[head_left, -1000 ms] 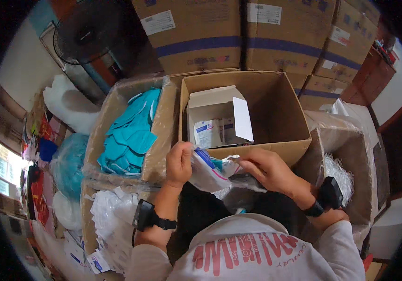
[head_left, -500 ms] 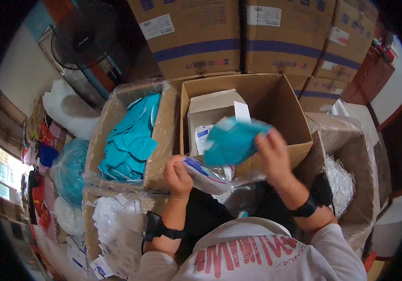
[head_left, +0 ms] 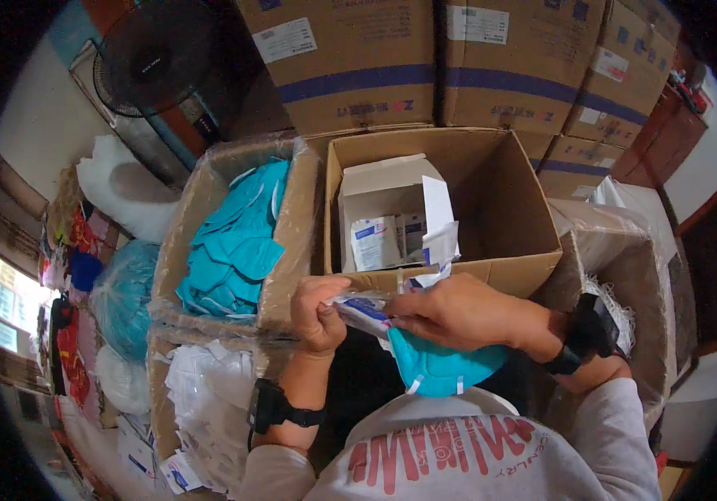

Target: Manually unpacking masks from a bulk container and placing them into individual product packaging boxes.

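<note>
A small printed pouch [head_left: 362, 311], white and blue with a clear part, is pinched in my left hand [head_left: 319, 313] in front of the large carton. My right hand [head_left: 467, 313] is closed over a teal face mask [head_left: 442, 367] with white straps, its fingertips at the pouch's edge. The mask hangs below that hand, and its upper part is hidden by the fingers. Whether any of it lies inside the pouch I cannot tell. Beyond my hands, a white inner box [head_left: 387, 179] with several filled pouches [head_left: 375, 244] stands inside the open carton [head_left: 534, 217].
To the left, a plastic-lined box holds many teal masks [head_left: 233, 242]. Nearer is a box of white pouches [head_left: 208, 392]. White strands [head_left: 613, 321] fill part of the right box [head_left: 646, 309]. Stacked cartons [head_left: 358, 67] rise behind; a black fan [head_left: 154, 63] stands far left.
My right hand has brought the teal mask down and toward the pouch in my left hand. The mask now hangs lower, close to my shirt. My left hand has stayed about where it was.
</note>
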The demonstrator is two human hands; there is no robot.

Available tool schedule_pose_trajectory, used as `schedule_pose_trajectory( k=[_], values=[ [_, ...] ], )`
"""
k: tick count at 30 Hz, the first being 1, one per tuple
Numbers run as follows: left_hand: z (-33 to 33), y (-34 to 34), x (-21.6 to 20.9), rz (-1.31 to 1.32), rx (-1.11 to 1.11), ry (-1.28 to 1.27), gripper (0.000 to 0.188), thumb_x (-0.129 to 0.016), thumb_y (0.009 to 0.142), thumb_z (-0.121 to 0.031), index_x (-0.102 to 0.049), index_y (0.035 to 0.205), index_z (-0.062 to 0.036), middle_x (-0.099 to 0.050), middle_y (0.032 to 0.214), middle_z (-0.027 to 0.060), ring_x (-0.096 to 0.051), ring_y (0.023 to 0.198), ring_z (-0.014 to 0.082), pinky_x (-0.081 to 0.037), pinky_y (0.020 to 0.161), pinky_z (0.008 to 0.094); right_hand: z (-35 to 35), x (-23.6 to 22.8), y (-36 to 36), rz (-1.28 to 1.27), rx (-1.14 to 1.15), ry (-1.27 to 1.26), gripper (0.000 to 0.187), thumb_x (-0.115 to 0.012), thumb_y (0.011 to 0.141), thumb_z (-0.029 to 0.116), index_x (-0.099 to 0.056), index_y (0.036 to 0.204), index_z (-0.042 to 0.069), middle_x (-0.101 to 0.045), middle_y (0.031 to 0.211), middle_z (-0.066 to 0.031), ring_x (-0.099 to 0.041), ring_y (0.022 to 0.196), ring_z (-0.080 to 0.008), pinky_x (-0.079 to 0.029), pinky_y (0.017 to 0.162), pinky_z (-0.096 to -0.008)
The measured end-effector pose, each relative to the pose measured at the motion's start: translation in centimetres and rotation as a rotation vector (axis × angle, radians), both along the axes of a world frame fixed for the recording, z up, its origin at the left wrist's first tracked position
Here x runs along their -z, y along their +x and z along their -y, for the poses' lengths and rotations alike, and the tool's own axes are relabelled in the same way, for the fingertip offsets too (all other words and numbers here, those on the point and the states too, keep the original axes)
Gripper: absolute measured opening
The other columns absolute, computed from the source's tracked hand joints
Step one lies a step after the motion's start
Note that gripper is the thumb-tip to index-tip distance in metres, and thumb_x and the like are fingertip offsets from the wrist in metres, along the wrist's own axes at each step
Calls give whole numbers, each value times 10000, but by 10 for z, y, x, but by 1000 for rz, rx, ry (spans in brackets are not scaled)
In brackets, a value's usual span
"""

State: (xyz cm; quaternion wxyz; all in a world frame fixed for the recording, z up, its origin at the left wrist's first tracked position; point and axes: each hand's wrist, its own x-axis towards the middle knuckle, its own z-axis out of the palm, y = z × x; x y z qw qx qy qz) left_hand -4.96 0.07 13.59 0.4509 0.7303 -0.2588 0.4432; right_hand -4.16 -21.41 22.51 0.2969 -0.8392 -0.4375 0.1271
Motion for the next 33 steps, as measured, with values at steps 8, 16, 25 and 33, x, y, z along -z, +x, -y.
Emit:
schedule_pose_trajectory(
  k=[8, 16, 25, 33],
  values=[
    [3, -9, 10, -129, -21, -27, 183, -386, 908, -176, -499, 881, -35, -622, 814, 124, -602, 721, 267, -465, 646, 334, -14, 9, 2, -58, -71, -103, 212, -491, 843, 281, -553, 955, 112, -591, 717, -179, -581, 669, -367, -455, 597, -459],
    [6, -9, 8, -356, -109, -203, 165, -409, 896, -127, -523, 905, -9, -615, 827, 139, -598, 749, 266, -461, 680, 319, -15, 29, -9, -58, 51, 267, 224, -557, 820, 183, -585, 1034, 122, -595, 749, -139, -585, 688, -333, -463, 591, -397],
    [3, -11, 20, -338, -108, -152, 159, -430, 884, -120, -553, 895, -20, -622, 842, 120, -602, 771, 254, -462, 694, 314, -15, 39, -3, -108, 53, 247, 167, -513, 838, 230, -577, 942, 116, -597, 792, -130, -583, 703, -334, -458, 609, -419],
    [8, -18, 19, -415, -87, 47, 128, -476, 858, -124, -581, 876, -52, -625, 839, 105, -601, 761, 284, -477, 673, 344, -22, 36, 4, -66, 72, -53, 194, -521, 813, 279, -577, 907, 119, -600, 727, -151, -586, 671, -343, -458, 613, -443]
  ],
)
